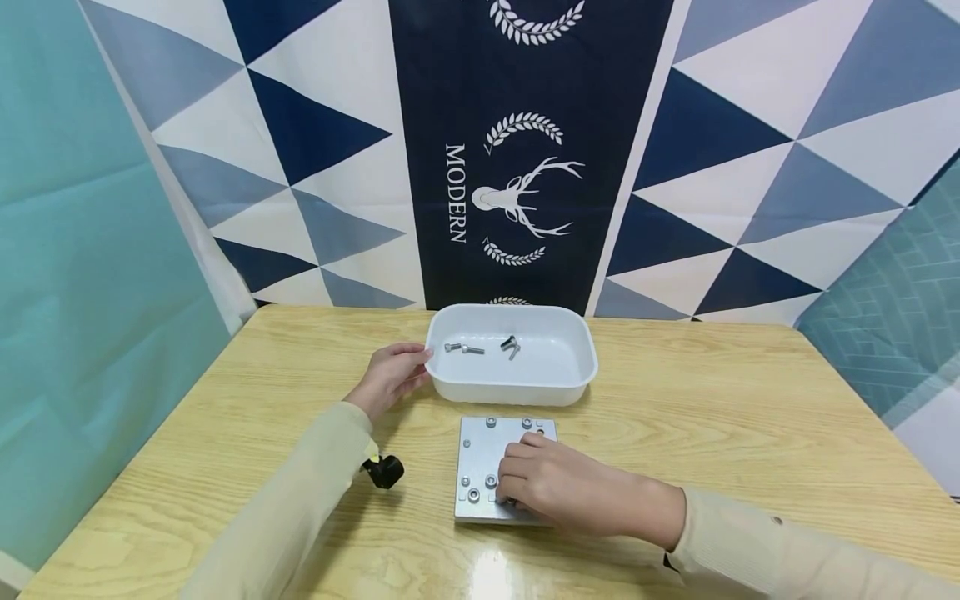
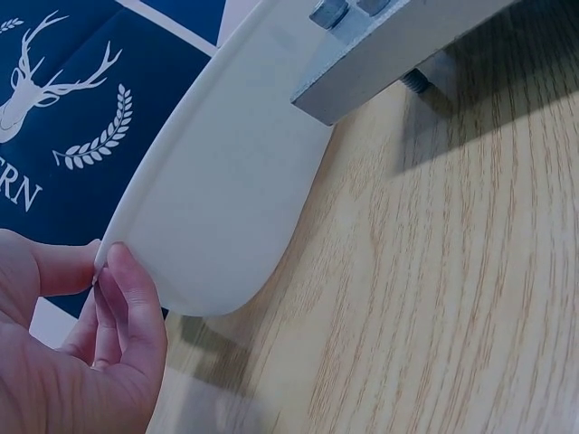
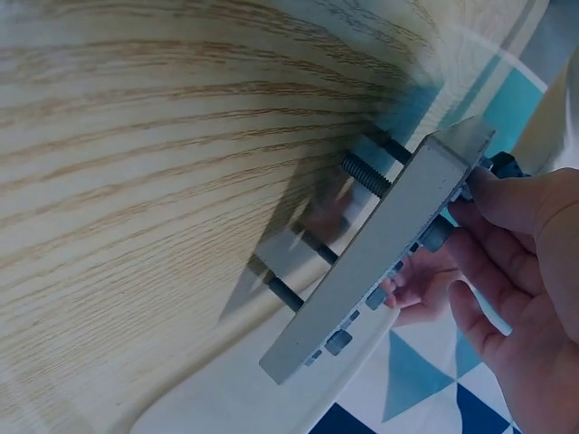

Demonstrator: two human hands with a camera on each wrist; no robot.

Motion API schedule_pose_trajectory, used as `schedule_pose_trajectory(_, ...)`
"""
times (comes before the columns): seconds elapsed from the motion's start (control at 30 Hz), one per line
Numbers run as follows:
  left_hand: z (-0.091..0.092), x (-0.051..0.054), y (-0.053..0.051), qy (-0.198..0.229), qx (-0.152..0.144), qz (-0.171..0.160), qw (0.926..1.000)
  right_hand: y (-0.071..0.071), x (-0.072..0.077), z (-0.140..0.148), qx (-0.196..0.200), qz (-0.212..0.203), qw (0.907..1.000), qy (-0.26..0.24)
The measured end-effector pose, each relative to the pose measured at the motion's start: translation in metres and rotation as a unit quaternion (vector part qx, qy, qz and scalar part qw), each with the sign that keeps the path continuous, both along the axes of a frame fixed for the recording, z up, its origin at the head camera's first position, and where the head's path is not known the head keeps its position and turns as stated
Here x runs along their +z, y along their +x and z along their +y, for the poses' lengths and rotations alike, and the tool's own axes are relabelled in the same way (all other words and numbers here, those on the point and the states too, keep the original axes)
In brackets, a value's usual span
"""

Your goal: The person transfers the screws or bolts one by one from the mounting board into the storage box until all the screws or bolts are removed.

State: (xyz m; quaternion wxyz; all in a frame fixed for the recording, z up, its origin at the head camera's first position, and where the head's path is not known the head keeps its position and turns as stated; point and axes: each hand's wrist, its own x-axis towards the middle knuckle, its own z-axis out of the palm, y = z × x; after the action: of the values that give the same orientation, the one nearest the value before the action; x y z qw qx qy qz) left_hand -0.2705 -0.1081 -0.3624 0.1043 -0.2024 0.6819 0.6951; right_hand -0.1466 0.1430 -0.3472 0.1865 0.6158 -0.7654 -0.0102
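My left hand (image 1: 392,377) pinches the rim of a white plastic tray (image 1: 517,394) at its left end, thumb on one side and fingers on the other in the left wrist view. Several loose screws (image 1: 472,350) lie inside the tray. Nearer to me is a silvery metal plate (image 1: 476,462) with several socket-head bolts set in it. My right hand (image 1: 558,483) is over the plate's near right part, its thumb and finger pinching a bolt head that they mostly cover. In the right wrist view, threaded bolt shanks (image 3: 366,176) stick out beneath the plate.
Everything stands on a light wood-grain table (image 1: 697,400). Behind it hangs a patterned cloth (image 1: 525,167) with triangles and a deer head. A black wrist camera (image 1: 386,472) hangs at the left sleeve.
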Motion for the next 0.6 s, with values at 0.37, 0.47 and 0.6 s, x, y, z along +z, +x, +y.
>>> schedule_pose_trajectory(0.37,0.0008,-0.0024,-0.001,-0.004,-0.004,0.005,1.0,-0.0031,-0.0015,-0.0017,0.002,0.007,0.9999,0.015)
schedule_pose_trajectory(0.47,0.0009,-0.001,-0.0007,-0.004,-0.005,0.006,1.0,-0.0049,0.0009,-0.0026,-0.004,-0.017,0.9995,0.028)
schedule_pose_trajectory(0.6,0.0004,-0.0019,0.0014,-0.003,-0.005,0.006,1.0,-0.0058,0.0048,-0.0056,-0.01,-0.05,0.9973,0.053)
